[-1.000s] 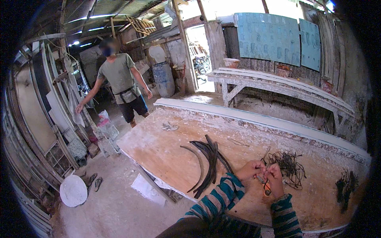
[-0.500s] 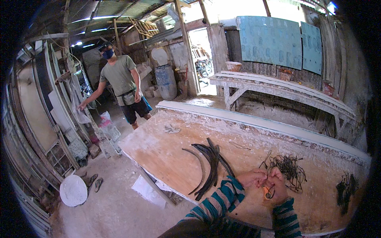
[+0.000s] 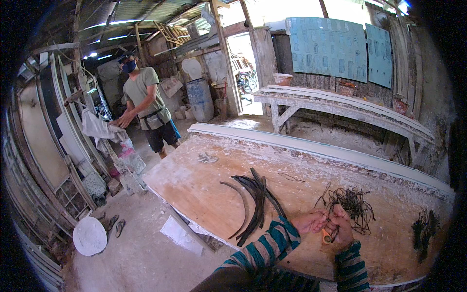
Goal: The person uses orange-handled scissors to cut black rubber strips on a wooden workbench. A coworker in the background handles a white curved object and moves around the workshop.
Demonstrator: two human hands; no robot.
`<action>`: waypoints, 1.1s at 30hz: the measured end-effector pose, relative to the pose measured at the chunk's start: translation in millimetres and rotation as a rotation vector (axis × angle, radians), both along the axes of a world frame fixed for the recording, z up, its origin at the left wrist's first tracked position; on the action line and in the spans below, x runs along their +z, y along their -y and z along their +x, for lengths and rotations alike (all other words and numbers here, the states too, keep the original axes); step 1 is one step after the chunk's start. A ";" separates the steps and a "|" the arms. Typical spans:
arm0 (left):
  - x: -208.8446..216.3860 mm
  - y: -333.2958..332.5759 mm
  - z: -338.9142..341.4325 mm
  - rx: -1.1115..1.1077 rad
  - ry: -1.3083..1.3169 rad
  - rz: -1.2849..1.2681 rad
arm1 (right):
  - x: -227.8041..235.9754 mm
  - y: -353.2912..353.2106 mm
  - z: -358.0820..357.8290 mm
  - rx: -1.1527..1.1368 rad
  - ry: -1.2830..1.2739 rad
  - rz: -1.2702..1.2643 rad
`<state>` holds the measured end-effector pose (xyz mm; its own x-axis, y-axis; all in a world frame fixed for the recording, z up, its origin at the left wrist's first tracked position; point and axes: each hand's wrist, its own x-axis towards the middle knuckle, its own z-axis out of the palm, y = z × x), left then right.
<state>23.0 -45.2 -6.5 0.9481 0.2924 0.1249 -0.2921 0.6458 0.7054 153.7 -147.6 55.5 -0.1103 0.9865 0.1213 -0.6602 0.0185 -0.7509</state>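
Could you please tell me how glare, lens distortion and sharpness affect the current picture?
In the head view, the doorway glares nearly white; the white bench bows and the corners go black, fisheye-style; detail between the left hand and right hand, by the orange tool, is too small to tell.

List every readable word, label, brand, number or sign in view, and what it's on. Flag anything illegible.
None readable.
Large blue board on the far wall: rows of dark marks, too small and blurred to make out as text.
Blue barrel: no legible label.
Orange item at the right hand: too small to tell if marked.
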 end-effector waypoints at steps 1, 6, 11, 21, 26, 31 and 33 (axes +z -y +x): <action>1.3 0.8 0.3 -0.006 -0.002 -0.009 | -0.9 -0.1 0.7 -0.010 -0.006 -0.012; 0.2 2.6 4.8 0.208 -0.070 0.084 | -5.8 -6.7 4.4 -0.050 0.022 -0.045; 11.6 -2.3 2.1 0.378 -0.150 0.183 | -5.2 -8.8 -6.8 -0.201 0.145 -0.020; 15.0 -3.8 6.5 0.369 -0.085 0.406 | -44.5 -29.2 17.8 -0.412 0.456 -0.063; 11.0 -4.9 8.9 0.398 -0.052 0.491 | -57.3 -37.0 26.1 -0.410 0.473 -0.012; -6.3 -7.0 18.7 0.459 -0.057 0.569 | -40.9 -28.1 12.9 -0.473 0.416 -0.049; -6.0 -2.3 21.2 0.413 -0.060 0.585 | -35.0 -26.0 10.8 -0.498 0.397 -0.029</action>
<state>44.1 -42.9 -12.5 0.7850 0.5297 0.3214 -0.3804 0.0026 0.9248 164.5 -121.6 20.5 0.3316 0.9333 0.1377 -0.2489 0.2273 -0.9415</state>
